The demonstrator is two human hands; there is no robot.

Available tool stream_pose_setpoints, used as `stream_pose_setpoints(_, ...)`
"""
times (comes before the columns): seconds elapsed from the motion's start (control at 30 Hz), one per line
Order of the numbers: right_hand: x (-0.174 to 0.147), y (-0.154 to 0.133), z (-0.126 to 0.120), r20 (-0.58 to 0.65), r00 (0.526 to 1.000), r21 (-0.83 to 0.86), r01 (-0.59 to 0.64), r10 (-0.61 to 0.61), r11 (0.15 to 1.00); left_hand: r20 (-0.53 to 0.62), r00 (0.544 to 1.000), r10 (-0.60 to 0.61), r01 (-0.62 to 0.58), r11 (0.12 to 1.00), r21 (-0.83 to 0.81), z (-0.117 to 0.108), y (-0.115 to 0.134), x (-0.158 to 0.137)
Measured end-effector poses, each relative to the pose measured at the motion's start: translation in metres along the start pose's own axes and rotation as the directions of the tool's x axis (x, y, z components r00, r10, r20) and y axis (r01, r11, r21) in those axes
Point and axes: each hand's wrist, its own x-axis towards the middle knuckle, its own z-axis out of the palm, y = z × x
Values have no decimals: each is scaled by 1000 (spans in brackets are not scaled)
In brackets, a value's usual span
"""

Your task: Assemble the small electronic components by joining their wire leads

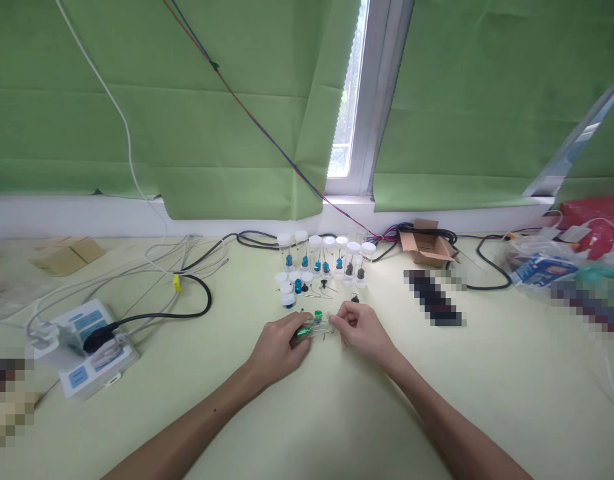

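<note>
My left hand [281, 341] is closed on a small clear packet holding green pieces and thin metal wires [323, 329]. A shiny green piece [303, 331] shows beside its thumb and fingers. My right hand [364, 331] is at the packet's right end, thumb and fingers pinched together; what lies between them is too small to make out. A round green piece [318, 316] sits just behind the packet, between the hands. Beyond them lie loose blue balls [298, 286], a black piece with a wire [324, 285] and white caps [287, 293].
Several clear vials with white caps [315, 256] stand at the back, holding blue or black parts. A power strip [94, 347] with cables is on the left. An open cardboard box [429, 247] and a plastic bag [541, 260] are to the right.
</note>
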Motion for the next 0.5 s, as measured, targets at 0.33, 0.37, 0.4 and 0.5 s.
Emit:
stream_pose_setpoints(0.33, -1, -1, 0, -6, 1000, -83, -15, 14, 996, 6, 1000, 5, -5, 1000, 16, -1, 1, 0)
stream_pose_setpoints(0.37, -1, -1, 0, -9, 1000, -87, -14, 13, 996, 7, 1000, 7, -7, 1000, 18, -1, 1, 0)
stream_pose_setpoints(0.4, -1, -1, 0, -9, 1000, -88, -14, 13, 996, 6, 1000, 9, -9, 1000, 18, -1, 1, 0)
stream_pose_setpoints(0.5, 0, 0, 0, -1, 1000, -78, -25, 25, 997, 3, 1000, 12, -12, 1000, 14, -1, 1, 0)
